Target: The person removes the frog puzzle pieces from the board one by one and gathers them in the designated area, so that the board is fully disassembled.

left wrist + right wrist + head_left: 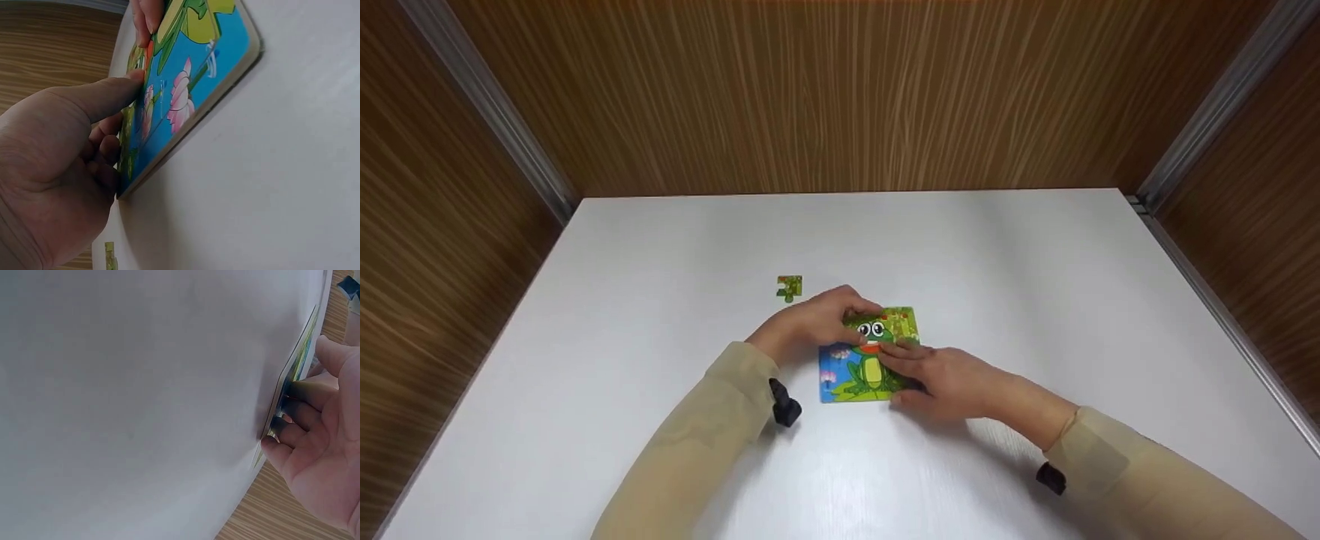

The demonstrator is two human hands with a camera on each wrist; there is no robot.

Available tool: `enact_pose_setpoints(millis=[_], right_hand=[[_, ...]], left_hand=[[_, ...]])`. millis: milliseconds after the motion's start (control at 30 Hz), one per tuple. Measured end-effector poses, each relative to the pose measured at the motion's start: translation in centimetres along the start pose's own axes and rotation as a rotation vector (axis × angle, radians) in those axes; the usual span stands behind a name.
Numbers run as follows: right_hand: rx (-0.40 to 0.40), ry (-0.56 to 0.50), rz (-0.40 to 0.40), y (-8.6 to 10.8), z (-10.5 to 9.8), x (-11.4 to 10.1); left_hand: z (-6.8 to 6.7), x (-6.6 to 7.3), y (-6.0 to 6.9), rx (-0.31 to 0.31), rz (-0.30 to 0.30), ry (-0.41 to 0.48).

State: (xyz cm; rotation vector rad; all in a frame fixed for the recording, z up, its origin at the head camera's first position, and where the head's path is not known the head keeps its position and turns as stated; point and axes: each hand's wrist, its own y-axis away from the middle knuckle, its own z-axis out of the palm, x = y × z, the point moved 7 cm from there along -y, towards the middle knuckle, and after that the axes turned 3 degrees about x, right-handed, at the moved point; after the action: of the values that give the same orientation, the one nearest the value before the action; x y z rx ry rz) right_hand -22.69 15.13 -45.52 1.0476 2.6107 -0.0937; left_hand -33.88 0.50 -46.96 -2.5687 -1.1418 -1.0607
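A square frog jigsaw puzzle (pixel 872 379) with a blue and green picture lies flat on the white table. My left hand (pixel 823 318) holds its upper left part, thumb on the picture and curled fingers at the top edge; whether they pinch a single piece cannot be told. From the right, my right hand (pixel 952 381) rests extended fingers on the picture, with its thumb by the lower edge. In the left wrist view, pink flowers show on the puzzle (pixel 181 101). A loose green jigsaw piece (pixel 794 286) with a knob lies beyond my left hand, apart from the puzzle.
The white table (pixel 1035 285) runs back to a brown wood-grain panel (pixel 840 97). Similar panels stand left and right, with metal strips (pixel 495 112) in the corners. A small black device (pixel 785 405) sits at the left cuff, another (pixel 1051 478) at the right cuff.
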Motion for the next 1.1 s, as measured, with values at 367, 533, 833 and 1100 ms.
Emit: enact_pose_setpoints(millis=[367, 533, 833, 1100], right_hand=[[-0.007, -0.021, 0.005, -0.45, 0.33, -0.19], [-0.018, -0.032, 0.016, -0.39, 0.28, -0.2], [-0.012, -0.053, 0.023, -0.04, 0.26, -0.14], [0.004, -0.054, 0.019, -0.13, 0.33, -0.3]], left_hand=[[-0.12, 0.16, 0.35, -0.083, -0.01, -0.049], [-0.08, 0.23, 0.32, -0.077, -0.004, -0.048], [0.14, 0.36, 0.05, -0.081, -0.01, -0.031], [0.17, 0.23, 0.1, -0.072, -0.011, -0.017]])
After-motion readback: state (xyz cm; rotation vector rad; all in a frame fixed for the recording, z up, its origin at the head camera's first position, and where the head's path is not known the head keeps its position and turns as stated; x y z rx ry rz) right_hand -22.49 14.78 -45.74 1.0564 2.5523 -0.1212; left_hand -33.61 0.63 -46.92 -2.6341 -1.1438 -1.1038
